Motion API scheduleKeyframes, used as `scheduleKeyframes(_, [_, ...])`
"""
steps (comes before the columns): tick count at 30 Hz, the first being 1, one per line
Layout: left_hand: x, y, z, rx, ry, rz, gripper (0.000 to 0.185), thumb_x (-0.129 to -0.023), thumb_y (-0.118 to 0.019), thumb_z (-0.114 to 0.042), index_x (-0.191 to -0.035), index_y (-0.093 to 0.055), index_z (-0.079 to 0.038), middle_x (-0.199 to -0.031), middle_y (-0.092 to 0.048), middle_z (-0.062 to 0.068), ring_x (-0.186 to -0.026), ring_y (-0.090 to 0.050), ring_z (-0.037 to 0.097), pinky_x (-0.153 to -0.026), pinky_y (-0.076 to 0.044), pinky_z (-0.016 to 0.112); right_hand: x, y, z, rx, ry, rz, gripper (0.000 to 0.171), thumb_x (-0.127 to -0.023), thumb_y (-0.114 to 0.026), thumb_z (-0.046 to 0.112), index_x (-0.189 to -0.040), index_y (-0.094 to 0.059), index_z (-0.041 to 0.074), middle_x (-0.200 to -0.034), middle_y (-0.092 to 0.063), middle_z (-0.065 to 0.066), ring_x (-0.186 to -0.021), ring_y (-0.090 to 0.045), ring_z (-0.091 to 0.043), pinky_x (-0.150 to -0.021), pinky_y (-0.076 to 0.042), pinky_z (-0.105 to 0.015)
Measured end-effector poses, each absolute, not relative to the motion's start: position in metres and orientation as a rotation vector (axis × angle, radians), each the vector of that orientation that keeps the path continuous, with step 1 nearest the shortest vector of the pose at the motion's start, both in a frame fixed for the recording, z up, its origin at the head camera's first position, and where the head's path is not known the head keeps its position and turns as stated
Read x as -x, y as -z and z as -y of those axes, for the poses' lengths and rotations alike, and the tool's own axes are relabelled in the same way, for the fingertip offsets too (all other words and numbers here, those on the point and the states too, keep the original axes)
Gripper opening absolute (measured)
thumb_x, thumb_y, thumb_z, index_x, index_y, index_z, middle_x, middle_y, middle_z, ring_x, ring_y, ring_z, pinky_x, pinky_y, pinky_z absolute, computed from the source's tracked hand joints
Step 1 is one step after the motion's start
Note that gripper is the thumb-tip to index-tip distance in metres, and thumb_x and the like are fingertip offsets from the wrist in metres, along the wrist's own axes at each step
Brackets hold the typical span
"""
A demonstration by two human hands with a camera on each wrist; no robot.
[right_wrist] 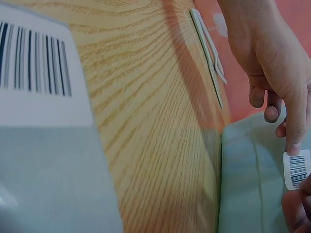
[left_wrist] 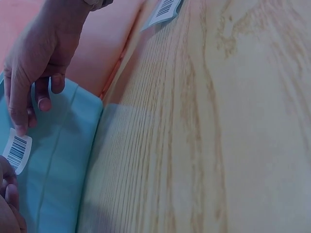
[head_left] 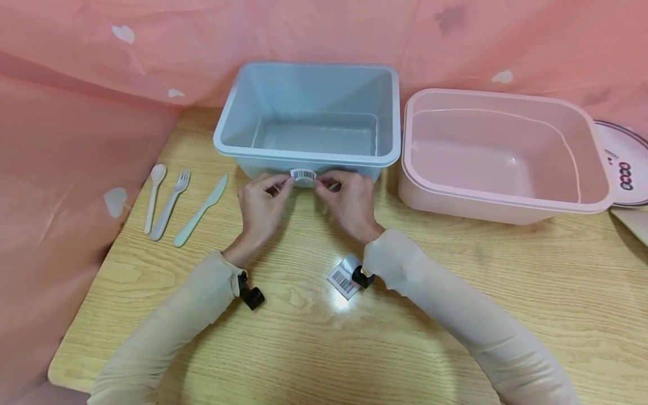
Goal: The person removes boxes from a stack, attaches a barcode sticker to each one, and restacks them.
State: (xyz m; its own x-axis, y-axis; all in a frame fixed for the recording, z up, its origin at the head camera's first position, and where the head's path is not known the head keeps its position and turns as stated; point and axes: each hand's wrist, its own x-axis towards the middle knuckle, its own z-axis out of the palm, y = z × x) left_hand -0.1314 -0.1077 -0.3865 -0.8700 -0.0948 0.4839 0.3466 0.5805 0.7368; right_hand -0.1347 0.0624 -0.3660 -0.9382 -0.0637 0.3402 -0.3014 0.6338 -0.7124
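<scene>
A white barcode label stands in front of the outer front wall of the blue-grey bin, just below its rim. My left hand pinches the label's left end between thumb and fingertips, while my right hand pinches the right end. The label bows slightly in the left wrist view; whether it is fully against the wall I cannot tell. Beneath my right wrist lies a sheet with another barcode label, seen close up in the right wrist view as a barcode.
A pink bin stands right of the blue-grey one, with a round white plate partly behind it. To the left lie a spoon, a fork and a knife. Pink cloth hangs behind the wooden table.
</scene>
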Motion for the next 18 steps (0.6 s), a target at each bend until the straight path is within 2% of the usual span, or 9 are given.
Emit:
scheduleKeyframes(8, [0.1337,0.386,0.1061,0.174,1.226,2.347,0.012,-0.087,-0.071,-0.014,-0.086,-0.078,-0.004,-0.073,-0.07,0.01,-0.062,-0.062,0.017,-0.058,-0.046,0.018,0.1358,0.3671,-0.0613,-0.27,-1.156,2.572,0.014,-0.087,-0.069,0.022,-0.088,-0.079,0.012,-0.08,-0.076,-0.002,-0.066,-0.069,-0.013,-0.062,-0.055,-0.028])
scheduleKeyframes(18, [0.1366,0.3867,0.1055,0.141,1.243,2.341,0.012,-0.086,-0.072,-0.013,-0.085,-0.078,-0.003,-0.075,-0.071,0.011,-0.062,-0.062,0.018,-0.058,-0.044,0.015,0.1363,0.3678,-0.0608,-0.271,-1.124,2.535,0.015,-0.087,-0.069,0.022,-0.087,-0.079,0.011,-0.078,-0.076,-0.002,-0.065,-0.07,-0.013,-0.061,-0.056,-0.03])
